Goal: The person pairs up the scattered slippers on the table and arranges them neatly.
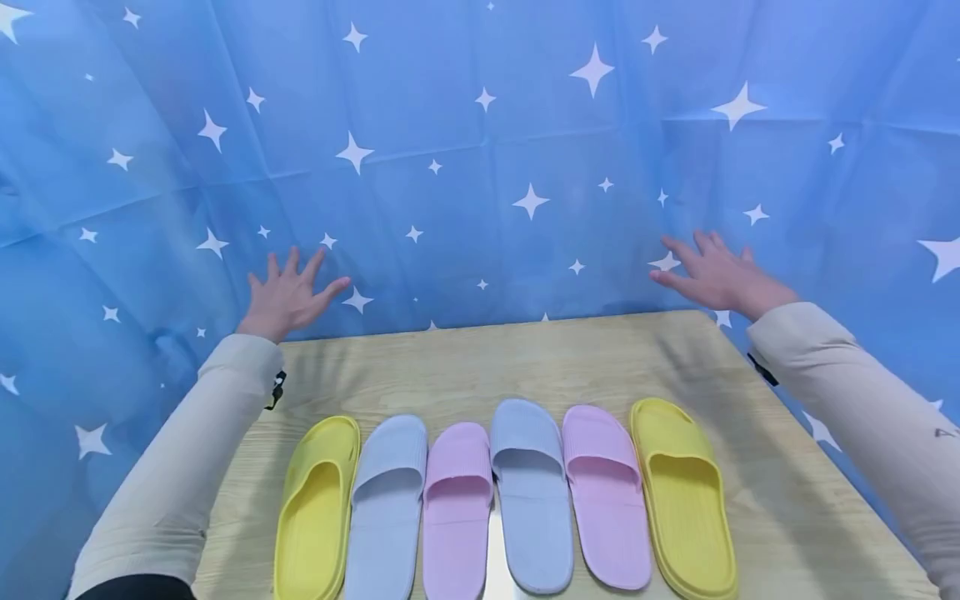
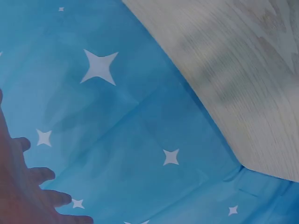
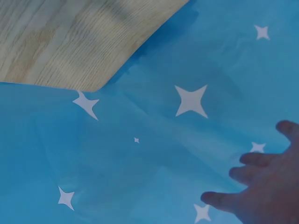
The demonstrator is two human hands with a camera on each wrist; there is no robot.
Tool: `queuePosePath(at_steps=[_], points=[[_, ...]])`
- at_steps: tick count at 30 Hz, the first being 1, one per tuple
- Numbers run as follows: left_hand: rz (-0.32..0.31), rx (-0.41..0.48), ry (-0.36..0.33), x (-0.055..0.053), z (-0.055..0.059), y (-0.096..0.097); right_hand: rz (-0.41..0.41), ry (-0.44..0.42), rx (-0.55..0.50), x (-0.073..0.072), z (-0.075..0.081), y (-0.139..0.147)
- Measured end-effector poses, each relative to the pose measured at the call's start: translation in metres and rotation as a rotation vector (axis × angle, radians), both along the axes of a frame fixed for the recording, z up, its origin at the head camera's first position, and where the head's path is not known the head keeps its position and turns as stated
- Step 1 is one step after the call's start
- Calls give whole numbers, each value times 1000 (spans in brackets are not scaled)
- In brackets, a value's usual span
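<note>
Six slippers would be several: a row of them lies side by side along the near part of the table. From left to right come a yellow slipper (image 1: 318,500), a grey-blue slipper (image 1: 387,508), a pink slipper (image 1: 457,508), another grey-blue slipper (image 1: 533,500), another pink slipper (image 1: 606,500) and another yellow slipper (image 1: 684,500). My left hand (image 1: 283,298), fingers spread, is raised by the far left corner, holding nothing. Over the far right corner my right hand (image 1: 722,273) is likewise spread and holds nothing. Both wrist views show fingers apart against blue cloth.
A wooden table (image 1: 480,358) bears the slippers, toes pointing away from me. Behind it and along its sides hangs a blue cloth (image 1: 450,233) with white stars. The table's far corner (image 3: 96,86) shows in the right wrist view.
</note>
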State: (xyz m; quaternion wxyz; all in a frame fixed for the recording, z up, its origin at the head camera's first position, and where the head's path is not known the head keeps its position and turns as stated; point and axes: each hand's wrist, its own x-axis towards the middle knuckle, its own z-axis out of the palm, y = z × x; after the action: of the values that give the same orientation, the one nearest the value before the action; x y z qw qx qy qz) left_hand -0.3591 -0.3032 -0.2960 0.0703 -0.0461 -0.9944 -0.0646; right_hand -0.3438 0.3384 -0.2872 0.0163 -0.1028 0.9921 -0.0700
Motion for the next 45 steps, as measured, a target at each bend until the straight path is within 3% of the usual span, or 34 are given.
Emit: queuePosePath(at_steps=[6, 10, 23, 27, 34, 40, 45], points=[[-14, 32, -12, 14, 2, 1, 29, 33, 5, 20, -4, -2], [-25, 28, -7, 31, -1, 0, 52, 77, 25, 38, -11, -5], [-60, 68, 21, 107, -35, 0, 124, 114, -53, 109, -42, -21], [-76, 139, 28, 133, -51, 4, 139, 117, -51, 131, -59, -29], [-64, 233, -93, 172, -80, 8, 138, 26, -149, 161, -87, -39], [-77, 259, -222, 192, -93, 17, 81, -91, -198, 179, -106, -46], [-89, 250, -319, 206, -101, 22, 91, -150, -238, 187, -121, -52]])
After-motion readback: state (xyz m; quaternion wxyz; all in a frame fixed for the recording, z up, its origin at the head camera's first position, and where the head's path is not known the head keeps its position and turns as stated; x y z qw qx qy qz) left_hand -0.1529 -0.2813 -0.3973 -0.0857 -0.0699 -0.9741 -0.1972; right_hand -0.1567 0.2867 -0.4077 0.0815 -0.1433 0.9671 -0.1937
